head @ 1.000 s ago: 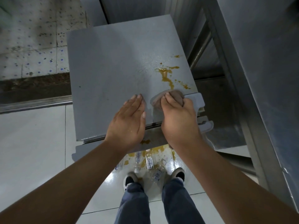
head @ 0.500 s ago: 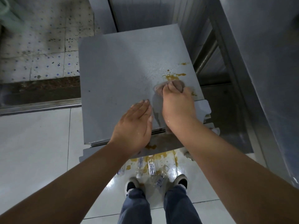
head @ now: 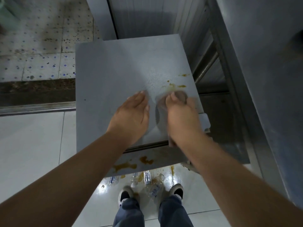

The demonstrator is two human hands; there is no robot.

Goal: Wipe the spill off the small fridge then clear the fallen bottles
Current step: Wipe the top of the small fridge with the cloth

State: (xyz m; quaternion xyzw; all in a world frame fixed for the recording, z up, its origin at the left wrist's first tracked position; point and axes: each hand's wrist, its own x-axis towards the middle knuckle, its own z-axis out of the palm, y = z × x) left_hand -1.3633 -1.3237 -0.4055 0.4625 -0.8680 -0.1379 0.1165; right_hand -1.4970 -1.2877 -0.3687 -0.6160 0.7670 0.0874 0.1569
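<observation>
Fridge top [head: 114,76]: less spill [head: 177,86] than before.

1. A flat grey fridge top [head: 114,76] lay below the viewer.
2. Yellow-brown spill patches [head: 177,86] sat near its right edge, beyond a crumpled brownish cloth [head: 181,96].
3. Clear plastic bottles [head: 147,177] lay on the glossy pale floor tiles [head: 32,145] before the fridge, near two light shoes [head: 125,194].

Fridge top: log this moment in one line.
right hand: presses cloth on spill | left hand: flat on fridge top | bottles: on floor
</observation>
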